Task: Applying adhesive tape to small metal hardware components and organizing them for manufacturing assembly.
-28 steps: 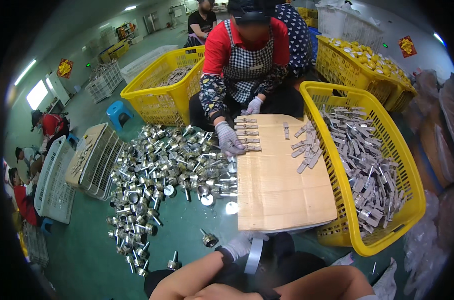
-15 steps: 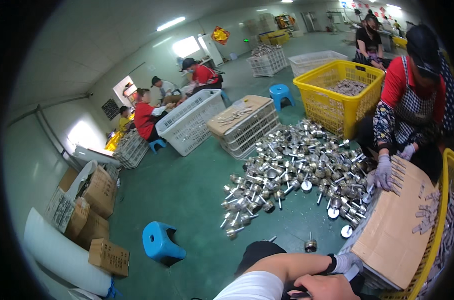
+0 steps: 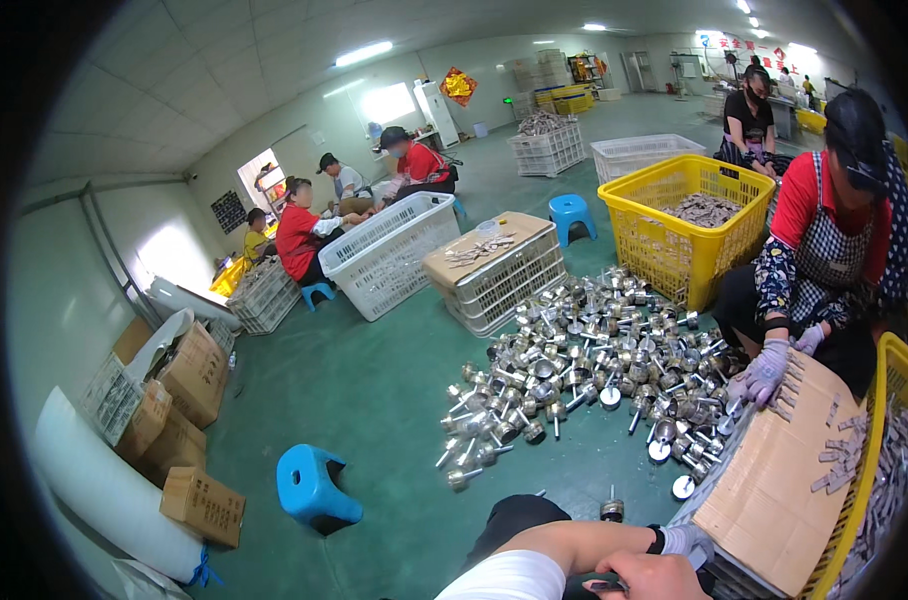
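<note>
My left forearm, in a white sleeve with a dark band at the wrist, reaches right along the lower edge. Its hand, my left hand [image 3: 686,541], wears a pale glove and is beside the near side of a crate topped with a cardboard sheet [image 3: 774,510]; its fingers are too unclear to read. My bare right hand [image 3: 656,577] is just below that forearm, fingers curled around a small dark object [image 3: 606,585] that I cannot make out. A round metal cup with a rod [image 3: 612,508] stands on the floor beyond my forearm. Small metal strips [image 3: 842,455] lie on the cardboard.
A heap of metal cups with rods [image 3: 584,360] covers the floor ahead. At right, a co-worker's gloved hand [image 3: 764,372] touches the cardboard. A yellow crate [image 3: 879,440] borders it. A blue stool [image 3: 314,490] stands left; further crates [image 3: 504,280] and seated people are beyond.
The view has tilted up slightly, so near things sit lower or further left. My hands keep nearly the same pose. The co-worker's hand stays by the cardboard's far edge.
</note>
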The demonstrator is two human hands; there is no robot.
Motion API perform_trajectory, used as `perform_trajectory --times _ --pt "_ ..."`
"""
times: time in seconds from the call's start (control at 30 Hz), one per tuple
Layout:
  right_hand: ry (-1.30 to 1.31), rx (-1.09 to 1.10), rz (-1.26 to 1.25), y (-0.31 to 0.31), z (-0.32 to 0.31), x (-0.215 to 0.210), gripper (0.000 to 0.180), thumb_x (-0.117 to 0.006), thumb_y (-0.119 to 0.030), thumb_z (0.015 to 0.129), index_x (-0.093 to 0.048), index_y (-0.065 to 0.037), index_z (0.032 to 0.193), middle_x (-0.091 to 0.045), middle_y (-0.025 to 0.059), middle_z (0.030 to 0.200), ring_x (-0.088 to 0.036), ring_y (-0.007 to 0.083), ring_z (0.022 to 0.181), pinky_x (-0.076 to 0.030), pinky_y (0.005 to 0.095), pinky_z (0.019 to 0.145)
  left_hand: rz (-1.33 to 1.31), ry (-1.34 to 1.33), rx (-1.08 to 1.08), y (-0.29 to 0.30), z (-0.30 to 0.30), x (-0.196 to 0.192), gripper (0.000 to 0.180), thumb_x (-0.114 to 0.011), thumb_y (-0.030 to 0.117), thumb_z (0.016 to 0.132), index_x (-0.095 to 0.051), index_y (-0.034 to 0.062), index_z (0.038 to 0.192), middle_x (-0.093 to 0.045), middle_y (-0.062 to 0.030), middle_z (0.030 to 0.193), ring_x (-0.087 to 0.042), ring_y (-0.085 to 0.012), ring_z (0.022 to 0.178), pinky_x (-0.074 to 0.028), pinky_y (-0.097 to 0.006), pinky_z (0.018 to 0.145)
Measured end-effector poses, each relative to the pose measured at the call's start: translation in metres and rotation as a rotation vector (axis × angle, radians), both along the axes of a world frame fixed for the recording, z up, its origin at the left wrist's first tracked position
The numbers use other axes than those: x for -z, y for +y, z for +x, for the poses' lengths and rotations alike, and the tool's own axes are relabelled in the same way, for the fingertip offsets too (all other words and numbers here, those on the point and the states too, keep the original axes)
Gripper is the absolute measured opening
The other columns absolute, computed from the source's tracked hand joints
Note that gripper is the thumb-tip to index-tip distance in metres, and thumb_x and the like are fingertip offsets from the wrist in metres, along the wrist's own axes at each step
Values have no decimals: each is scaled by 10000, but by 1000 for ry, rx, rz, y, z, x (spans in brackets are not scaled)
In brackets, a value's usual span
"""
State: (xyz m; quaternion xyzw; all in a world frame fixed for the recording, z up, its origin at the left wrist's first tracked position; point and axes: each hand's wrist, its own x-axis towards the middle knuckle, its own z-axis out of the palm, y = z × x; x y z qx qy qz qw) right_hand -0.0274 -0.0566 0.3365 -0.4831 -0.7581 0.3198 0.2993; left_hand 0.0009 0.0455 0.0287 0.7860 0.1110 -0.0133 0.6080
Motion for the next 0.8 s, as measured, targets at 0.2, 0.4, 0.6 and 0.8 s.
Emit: perform_trajectory --times 0.2,0.4,0.6,0.8 --pt "12 0 -4 -1 0 -2 107 -610 -128 742 -567 -55 809 -589 168 686 -586 351 645 -462 416 550 -461 -30 -102 -4 -3 4 206 -624 36 719 -653 104 911 -649 -43 931 -599 -173 915 -462 -289 806" --pt "3 -13 4 -2 1 -1 108 -605 -115 730 -570 -57 813 -589 167 690 -589 346 644 -465 412 557 -473 -178 -276 -21 0 -4 117 -615 45 651 -644 -17 747 -626 -138 751 -571 -245 700 -474 -315 609" --pt "20 -21 4 -3 2 -2 108 -599 -116 732 -569 -53 814 -589 168 702 -587 347 652 -465 411 563 -476 -159 -283 -18 -3 6 154 -627 -37 635 -652 -19 786 -636 -134 807 -582 -239 735 -479 -321 635" --pt "0 -13 -31 0 4 -3 108 -584 -119 737 -562 -52 818 -587 163 712 -583 347 663 -462 416 572 82 -143 24 -1 2 3 162 -618 70 745 -650 112 898 -646 -41 935 -601 -185 916 -465 -297 805"
